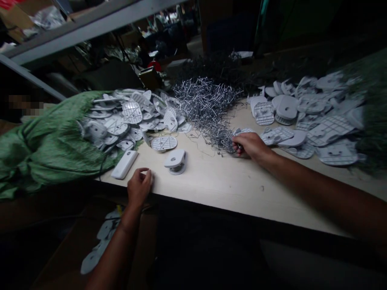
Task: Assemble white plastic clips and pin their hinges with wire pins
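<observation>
My right hand (248, 146) is closed in a pinch at the right edge of a heap of thin metal pins and wire pieces (208, 100). What lies between its fingers is too small to make out. Beside the table's front edge, my left hand (140, 186) is loosely curled, its fingers a little apart, and nothing shows in it. A white plastic assembly (175, 161) with a round hole in its top stands between the hands. Behind it lies a flat oval grid-patterned plate (163, 143). Near my left hand is a white oblong box (124, 164).
Many white plastic pieces (133, 112) spill from a green woven sack (57, 141) at left. More white plates (320, 117) are piled at right. A metal beam (90, 30) crosses the upper left. Below the pale tabletop (205, 181) sit other white parts (96, 253).
</observation>
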Motion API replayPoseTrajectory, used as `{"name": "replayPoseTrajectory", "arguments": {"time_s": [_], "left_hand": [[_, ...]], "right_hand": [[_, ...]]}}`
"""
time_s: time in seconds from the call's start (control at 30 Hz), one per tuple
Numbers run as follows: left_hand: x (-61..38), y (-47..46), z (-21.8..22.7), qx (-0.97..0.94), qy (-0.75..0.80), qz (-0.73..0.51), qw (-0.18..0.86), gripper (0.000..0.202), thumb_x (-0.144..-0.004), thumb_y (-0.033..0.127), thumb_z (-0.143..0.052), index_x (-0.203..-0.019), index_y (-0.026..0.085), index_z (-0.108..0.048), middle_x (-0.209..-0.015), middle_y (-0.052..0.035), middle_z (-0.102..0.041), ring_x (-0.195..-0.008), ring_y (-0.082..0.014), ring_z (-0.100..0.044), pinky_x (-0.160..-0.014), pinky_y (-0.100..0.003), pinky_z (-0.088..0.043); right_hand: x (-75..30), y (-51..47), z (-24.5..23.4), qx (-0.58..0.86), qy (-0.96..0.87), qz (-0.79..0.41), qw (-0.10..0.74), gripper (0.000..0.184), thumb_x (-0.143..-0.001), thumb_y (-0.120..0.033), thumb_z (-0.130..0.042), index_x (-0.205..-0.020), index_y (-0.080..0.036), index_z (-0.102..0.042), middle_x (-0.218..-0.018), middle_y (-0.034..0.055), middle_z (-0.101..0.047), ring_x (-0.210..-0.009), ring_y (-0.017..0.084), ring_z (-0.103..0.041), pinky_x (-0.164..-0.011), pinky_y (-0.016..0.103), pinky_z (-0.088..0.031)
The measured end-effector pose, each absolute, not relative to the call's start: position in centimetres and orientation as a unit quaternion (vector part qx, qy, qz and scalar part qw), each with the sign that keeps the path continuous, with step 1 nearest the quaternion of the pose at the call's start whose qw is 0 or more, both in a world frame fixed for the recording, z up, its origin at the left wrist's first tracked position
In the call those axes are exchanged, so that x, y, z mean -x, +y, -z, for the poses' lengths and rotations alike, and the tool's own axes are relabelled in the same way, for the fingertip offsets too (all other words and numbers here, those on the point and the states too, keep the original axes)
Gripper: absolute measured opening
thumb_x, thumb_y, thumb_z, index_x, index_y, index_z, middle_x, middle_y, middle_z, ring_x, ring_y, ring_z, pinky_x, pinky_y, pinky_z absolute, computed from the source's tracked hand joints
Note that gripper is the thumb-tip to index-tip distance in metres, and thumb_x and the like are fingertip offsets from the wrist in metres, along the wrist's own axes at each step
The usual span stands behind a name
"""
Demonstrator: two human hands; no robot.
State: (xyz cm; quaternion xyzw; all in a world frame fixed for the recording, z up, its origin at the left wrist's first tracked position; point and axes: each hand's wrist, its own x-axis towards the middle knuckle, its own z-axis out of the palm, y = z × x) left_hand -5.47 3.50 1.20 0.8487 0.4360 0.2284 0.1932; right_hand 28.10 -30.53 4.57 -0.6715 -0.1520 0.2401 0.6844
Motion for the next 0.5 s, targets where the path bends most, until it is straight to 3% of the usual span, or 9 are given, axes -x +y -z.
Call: {"name": "replayPoseTrajectory", "arguments": {"time_s": [0.13, 0.27, 0.5], "left_hand": [[4.4, 2.5, -0.4, -0.840, 0.471, -0.240, 0.123, 0.033, -0.092, 0.049, -0.060, -0.103, 0.021, -0.075, -0.081, -0.0048, -0.069, -0.077, -0.0240, -0.063, -0.068, -0.031, -0.040], [3.5, 1.5, -0.1, -0.824, 0.509, -0.233, 0.094, 0.029, -0.095, 0.044, -0.058, -0.104, 0.022, -0.075, -0.085, -0.0059, -0.071, -0.079, -0.0241, -0.062, -0.067, -0.031, -0.035], [2.8, 0.7, -0.1, -0.804, 0.552, -0.210, 0.065, 0.026, -0.100, 0.040, -0.056, -0.106, 0.023, -0.076, -0.089, -0.0056, -0.074, -0.081, -0.0229, -0.064, -0.068, -0.031, -0.034]], "right_hand": [[-26.9, -30.9, -3.6, 0.710, -0.256, -0.147, 0.639, 0.030, -0.086, -0.041, -0.070, -0.064, -0.021, -0.063, -0.062, 0.0003, -0.062, -0.055, 0.014, -0.054, -0.052, 0.028, -0.045], [-25.1, -31.9, -1.4, 0.733, -0.390, -0.066, 0.554, 0.037, -0.095, -0.040, -0.061, -0.063, -0.024, -0.051, -0.062, -0.0014, -0.053, -0.062, 0.016, -0.049, -0.062, 0.032, -0.038], [-23.1, -33.3, 0.3, 0.707, -0.441, -0.016, 0.553, 0.033, -0.101, -0.038, -0.059, -0.071, -0.025, -0.054, -0.070, -0.0007, -0.054, -0.068, 0.019, -0.053, -0.068, 0.034, -0.038]]}}
